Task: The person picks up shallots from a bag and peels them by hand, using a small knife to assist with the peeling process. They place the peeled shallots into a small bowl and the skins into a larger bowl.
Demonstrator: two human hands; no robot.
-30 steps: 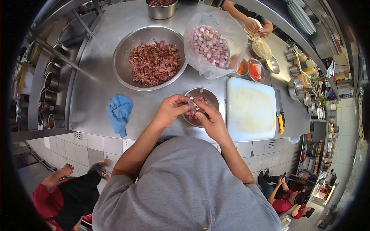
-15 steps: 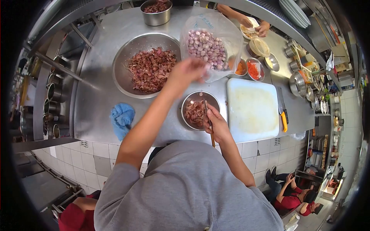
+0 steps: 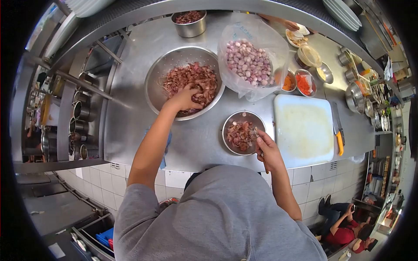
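My left hand (image 3: 184,99) reaches into a large steel colander (image 3: 153,82), fingers apart on the reddish-brown unpeeled shallots (image 3: 201,75). Its fingertips are partly hidden among them. My right hand (image 3: 269,152) is closed around a small knife (image 3: 262,162) with a brownish handle, held at the right rim of a small metal bowl (image 3: 225,138). Loose reddish skins (image 3: 239,134) and a few pale bits lie in that bowl. Behind it, a clear plastic bag (image 3: 248,92) stands open with many peeled pinkish-white shallots (image 3: 249,61) inside.
A white cutting board (image 3: 303,130) lies to the right, beside a yellow-handled knife (image 3: 339,139). Bowls of chopped orange pieces (image 3: 288,81) and red pieces (image 3: 305,83) stand behind it. A steel pot (image 3: 191,29), a blue cloth (image 3: 163,163) and another person's hand (image 3: 287,24) are also in view.
My left hand has moved from the bag's front edge leftward into the colander. My right hand still holds the knife at the small bowl. The camera view has shifted.
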